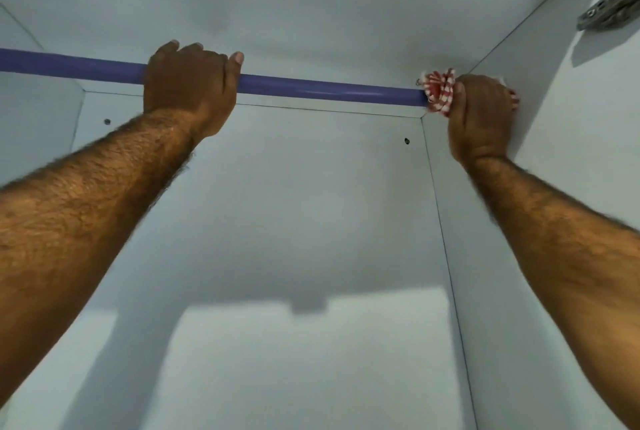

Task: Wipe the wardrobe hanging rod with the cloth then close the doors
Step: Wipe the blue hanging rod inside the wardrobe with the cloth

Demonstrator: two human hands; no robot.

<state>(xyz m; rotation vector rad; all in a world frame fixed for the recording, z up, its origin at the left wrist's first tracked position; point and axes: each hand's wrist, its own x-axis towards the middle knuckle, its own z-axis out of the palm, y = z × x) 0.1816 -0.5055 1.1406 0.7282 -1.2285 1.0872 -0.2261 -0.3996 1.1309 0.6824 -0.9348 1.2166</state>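
Observation:
A purple hanging rod (329, 88) runs across the top of the white wardrobe interior, from the left edge of view to the right side wall. My left hand (190, 87) is wrapped around the rod left of its middle. My right hand (479, 114) grips a red-and-white striped cloth (440, 92) bunched around the rod's right end, close against the side wall. The rod's right end is hidden by the cloth and hand. The doors are out of view.
The white back panel (277, 204) and the ceiling panel (311, 7) enclose the space. The right side wall (554, 100) carries a metal hinge (613, 4) at the upper right. Two small holes mark the back panel below the rod.

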